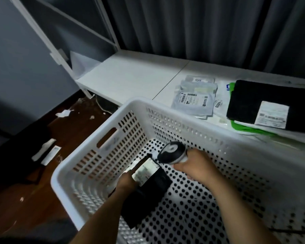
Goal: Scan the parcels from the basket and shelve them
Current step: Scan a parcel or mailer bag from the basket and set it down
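A black parcel (149,189) with a white label (145,171) was gripped at its left edge by the left hand (126,182) inside the white basket (102,131). A scanner (172,152) was clasped in the right hand (195,167), just right of the label. Scanned parcels (269,104) were seen lying on the far shelf (130,76).

Both bare forearms reach forward from the near edge, converging toward the middle. The left hand (128,181) sits lower and nearer, its fingers closed around something dark, thumb side up. The right hand (195,164), just beyond and to its right, is curled in a fist-like grip, knuckles upward and wrist bent slightly leftward.
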Tool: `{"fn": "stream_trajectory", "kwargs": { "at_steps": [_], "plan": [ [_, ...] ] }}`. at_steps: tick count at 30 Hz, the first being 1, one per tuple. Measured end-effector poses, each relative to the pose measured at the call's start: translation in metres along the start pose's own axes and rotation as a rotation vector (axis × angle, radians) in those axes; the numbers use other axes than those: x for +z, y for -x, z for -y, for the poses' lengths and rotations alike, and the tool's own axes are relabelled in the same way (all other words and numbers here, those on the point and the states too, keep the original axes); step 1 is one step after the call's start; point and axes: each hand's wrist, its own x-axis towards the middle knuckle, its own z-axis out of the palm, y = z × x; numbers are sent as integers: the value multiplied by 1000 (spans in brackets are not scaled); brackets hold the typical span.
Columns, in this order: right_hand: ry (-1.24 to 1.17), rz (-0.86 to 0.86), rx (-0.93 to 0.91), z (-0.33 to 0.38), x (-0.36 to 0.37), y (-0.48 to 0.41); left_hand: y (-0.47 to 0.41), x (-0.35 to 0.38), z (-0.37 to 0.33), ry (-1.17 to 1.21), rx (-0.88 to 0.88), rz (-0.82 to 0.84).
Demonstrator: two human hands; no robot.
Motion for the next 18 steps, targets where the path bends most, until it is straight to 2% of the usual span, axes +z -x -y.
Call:
{"fn": "stream_trajectory", "kwargs": {
  "at_steps": [9,15,18],
  "plan": [
    [153,-2,194,-55,44,-37,-68,44,36,-76,-87,-8],
    [191,5,209,-56,50,-49,-68,57,35,-185,-232,-16],
    [173,5,173,-51,52,-48,-68,50,30,-171,-223,-51]
  ]
}}
